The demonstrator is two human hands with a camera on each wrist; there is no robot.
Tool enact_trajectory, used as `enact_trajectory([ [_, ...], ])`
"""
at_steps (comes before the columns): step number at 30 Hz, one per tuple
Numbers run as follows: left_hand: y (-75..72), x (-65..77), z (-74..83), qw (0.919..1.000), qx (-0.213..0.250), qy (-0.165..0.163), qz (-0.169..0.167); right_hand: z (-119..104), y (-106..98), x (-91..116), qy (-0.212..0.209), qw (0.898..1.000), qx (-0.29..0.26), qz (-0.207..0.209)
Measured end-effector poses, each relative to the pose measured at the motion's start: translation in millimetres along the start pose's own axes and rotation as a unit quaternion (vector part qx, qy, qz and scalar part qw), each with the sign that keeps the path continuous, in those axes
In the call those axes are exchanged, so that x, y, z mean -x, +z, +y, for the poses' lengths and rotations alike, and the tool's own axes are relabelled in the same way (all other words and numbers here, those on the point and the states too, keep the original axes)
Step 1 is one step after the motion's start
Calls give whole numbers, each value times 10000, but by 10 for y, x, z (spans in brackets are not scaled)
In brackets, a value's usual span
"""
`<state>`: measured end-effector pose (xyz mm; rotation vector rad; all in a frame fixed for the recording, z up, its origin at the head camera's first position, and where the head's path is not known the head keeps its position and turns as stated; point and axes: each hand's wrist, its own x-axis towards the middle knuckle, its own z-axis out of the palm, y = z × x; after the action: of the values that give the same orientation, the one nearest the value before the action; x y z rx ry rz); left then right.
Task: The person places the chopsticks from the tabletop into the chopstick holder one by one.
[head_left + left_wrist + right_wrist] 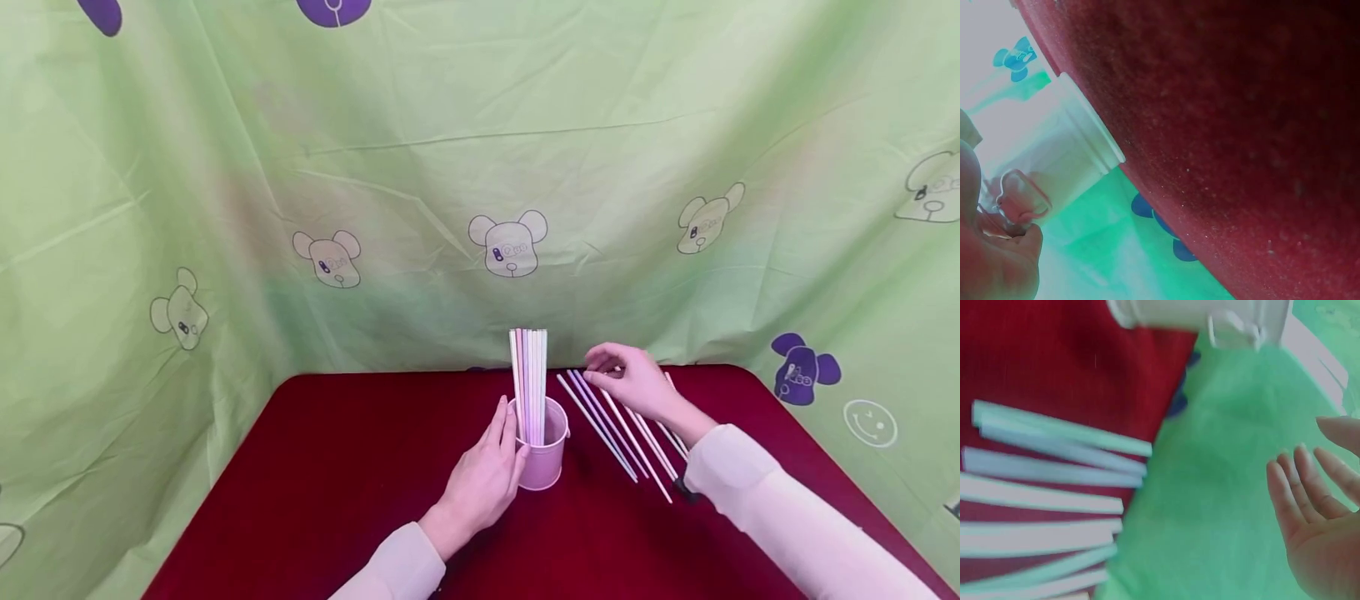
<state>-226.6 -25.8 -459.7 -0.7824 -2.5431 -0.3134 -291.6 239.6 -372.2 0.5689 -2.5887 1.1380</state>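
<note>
A small pink metal pail (542, 467) stands upright on the red cloth. Inside it, a bunch of thin pastel sticks that look like straws (531, 375) leans toward its left side. My left hand (483, 479) rests against the left of the pail, fingers fairly straight and thumb toward the front. In the left wrist view, the thumb (1032, 244) is beside the pail's wire handle (1029, 197). Above the loose straws (603, 429) on the right is my right hand (630, 379), its fingers loosely bent. The right wrist view shows that hand (1319, 531) holding nothing.
The red cloth-covered table (360, 467) ends at a back edge just behind the straws. A green curtain (420, 175) with bear prints hangs around the back and sides. Loose straws lie fanned out to the right of the pail.
</note>
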Motion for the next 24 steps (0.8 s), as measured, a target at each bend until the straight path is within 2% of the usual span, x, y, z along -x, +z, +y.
enact_trajectory([
  [6, -6, -9, -9, 10000, 11, -9, -83, 174, -315, -42, -200, 9971, 730, 71],
  [14, 11, 4, -10, 10000, -6, 17, -7, 619, -547, -10, -423, 9824, 1820, 83],
  [24, 10, 4, -4, 10000, 5, -3, -12, 1099, -702, 96, -115, 9789, 2041, 10],
])
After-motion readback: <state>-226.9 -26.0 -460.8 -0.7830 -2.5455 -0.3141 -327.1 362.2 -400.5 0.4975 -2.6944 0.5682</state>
